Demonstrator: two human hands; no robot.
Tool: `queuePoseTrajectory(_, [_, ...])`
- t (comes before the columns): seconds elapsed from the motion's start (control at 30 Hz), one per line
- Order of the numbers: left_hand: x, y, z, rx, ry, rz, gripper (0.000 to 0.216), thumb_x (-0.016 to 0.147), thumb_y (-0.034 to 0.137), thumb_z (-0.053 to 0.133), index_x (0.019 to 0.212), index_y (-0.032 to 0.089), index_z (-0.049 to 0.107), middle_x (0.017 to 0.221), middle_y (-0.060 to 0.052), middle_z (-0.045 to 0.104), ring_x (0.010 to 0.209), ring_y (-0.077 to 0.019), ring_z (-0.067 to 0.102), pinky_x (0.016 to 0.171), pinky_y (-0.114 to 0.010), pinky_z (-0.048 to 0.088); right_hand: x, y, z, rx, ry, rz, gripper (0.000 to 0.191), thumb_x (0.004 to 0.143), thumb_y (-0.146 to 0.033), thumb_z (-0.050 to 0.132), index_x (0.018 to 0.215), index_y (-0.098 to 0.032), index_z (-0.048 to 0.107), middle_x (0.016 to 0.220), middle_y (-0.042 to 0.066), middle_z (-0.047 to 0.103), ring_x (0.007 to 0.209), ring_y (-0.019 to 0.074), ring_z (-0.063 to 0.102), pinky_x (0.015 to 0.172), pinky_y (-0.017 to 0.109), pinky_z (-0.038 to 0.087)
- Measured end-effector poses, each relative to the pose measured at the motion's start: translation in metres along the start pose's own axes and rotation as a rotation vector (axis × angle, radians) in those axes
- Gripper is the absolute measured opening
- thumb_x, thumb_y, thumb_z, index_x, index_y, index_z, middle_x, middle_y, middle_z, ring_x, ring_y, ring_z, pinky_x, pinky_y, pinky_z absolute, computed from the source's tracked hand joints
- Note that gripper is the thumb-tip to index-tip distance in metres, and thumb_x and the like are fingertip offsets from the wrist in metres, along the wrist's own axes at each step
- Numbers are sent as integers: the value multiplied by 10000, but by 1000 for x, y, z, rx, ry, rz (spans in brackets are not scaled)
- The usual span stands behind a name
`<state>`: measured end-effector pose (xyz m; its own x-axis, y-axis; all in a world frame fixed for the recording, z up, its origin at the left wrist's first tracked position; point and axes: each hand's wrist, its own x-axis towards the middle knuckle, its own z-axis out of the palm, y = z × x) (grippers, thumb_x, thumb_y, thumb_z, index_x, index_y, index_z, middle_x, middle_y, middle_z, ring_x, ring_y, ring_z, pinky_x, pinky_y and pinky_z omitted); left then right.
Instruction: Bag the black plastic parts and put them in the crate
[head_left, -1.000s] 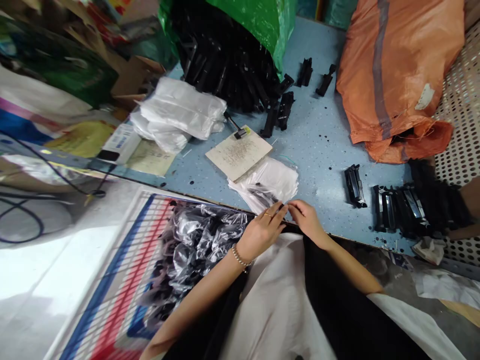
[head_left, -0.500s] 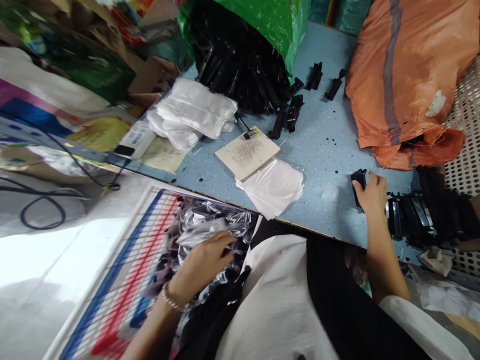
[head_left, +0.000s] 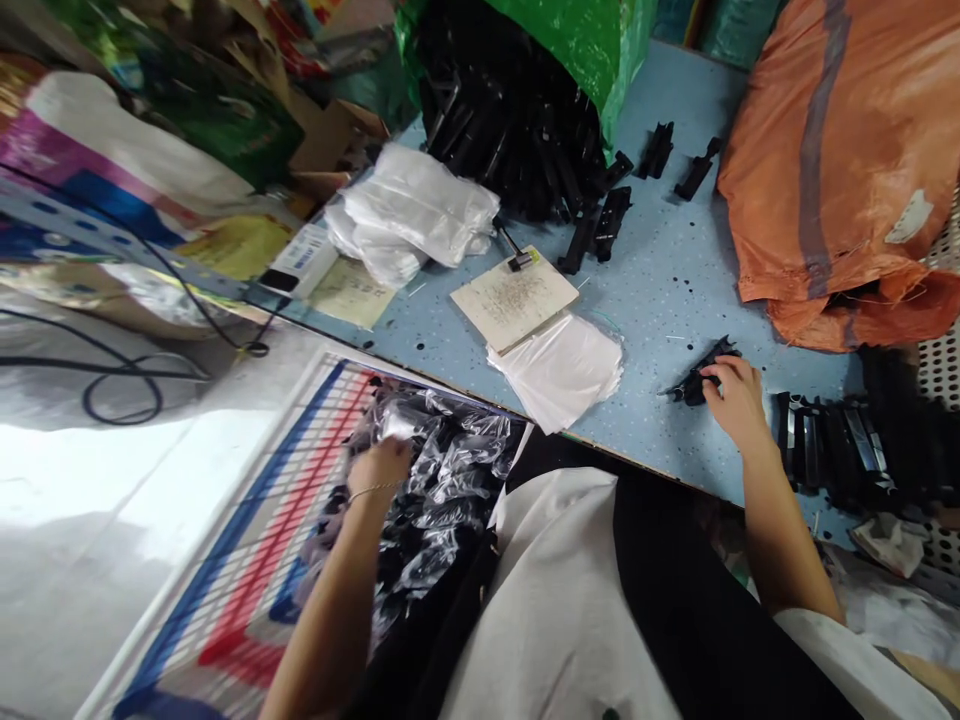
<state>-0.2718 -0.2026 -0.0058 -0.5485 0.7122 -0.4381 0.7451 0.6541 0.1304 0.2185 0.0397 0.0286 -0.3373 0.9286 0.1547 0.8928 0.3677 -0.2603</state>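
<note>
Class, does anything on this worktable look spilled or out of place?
Dark specks litter the blue tabletop, like spilled debris, and two black parts lie askew outside the green bag, apart from its heap.

No readable text, box label [head_left: 306, 252] (blurred)

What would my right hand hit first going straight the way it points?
The black part that the right hand touches comes first. Beyond it, across the blue tabletop, the line seems to run toward the black pieces beside the green bag, though depth is unclear.
</note>
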Motion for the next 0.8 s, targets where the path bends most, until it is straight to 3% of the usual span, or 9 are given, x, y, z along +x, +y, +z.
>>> queuePoseTrajectory(0.07, [6,56,2,-91,182,138,314,943,323,437,1018,155,691,966,-129,726,934,-259,671,843,-364,525,-5,-6,5,55,81,71,193,859,-295,580,990,-170,647,1183,161,551,1150,314,511,1018,505,412])
queuePoseTrajectory(0.17, [5,160,10,-272,320,687,261,968,270,473,1054,184,704,1042,-102,713,1017,-212,653,940,-328,514,-15,-11,5,112,139,203,307,835,-318,609,1092,-153,576,1221,185,511,1071,282,565,969,460,462])
queuePoseTrajectory(0.23, [4,214,15,-216,333,792,174,922,231,569,996,157,708,1086,-139,687,1018,-243,641,931,-367,523,-21,-7,0,96,87,336,442,816,-384,643,1169,-136,550,1206,199,541,998,284,598,917,454,485])
queuePoseTrajectory(0.3, [8,242,17,-203,306,790,111,884,142,589,861,150,697,1036,-144,678,980,-248,637,886,-378,533,-26,1,-6,72,-19,473,466,816,-448,633,1156,-134,578,1067,174,623,939,301,617,878,464,489])
queuePoseTrajectory(0.4, [24,244,14,-412,195,698,154,825,121,644,681,171,616,826,-71,662,852,-205,637,788,-331,532,-32,11,-9,284,-120,628,331,842,-454,564,1005,-177,641,811,94,658,785,265,630,776,420,507])
queuePoseTrajectory(0.5, [41,230,10,-728,-25,555,143,795,214,691,696,183,592,681,1,633,675,-155,613,664,-287,518,-40,-4,-2,912,-159,734,241,797,-435,615,884,-212,639,708,35,643,615,197,592,591,335,496])
queuePoseTrajectory(0.6, [50,224,11,-915,-156,479,6,814,182,619,816,180,614,690,5,664,609,-142,622,587,-267,516,-53,-45,13,1564,-361,805,168,767,-337,672,874,-212,641,759,42,690,639,180,622,505,277,488])
queuePoseTrajectory(0.67, [52,222,14,-886,-111,547,119,813,113,546,860,172,639,769,-23,708,669,-152,664,644,-286,556,-62,-77,26,1874,-621,865,164,817,-280,632,948,-182,649,865,83,724,650,156,627,455,234,478])
queuePoseTrajectory(0.8, [47,216,13,-649,170,819,379,847,65,451,1119,171,692,1160,-91,719,1105,-200,674,1016,-383,547,-67,-117,50,2175,-1057,954,208,920,-234,545,1034,-85,634,793,79,685,490,66,482,356,138,392])
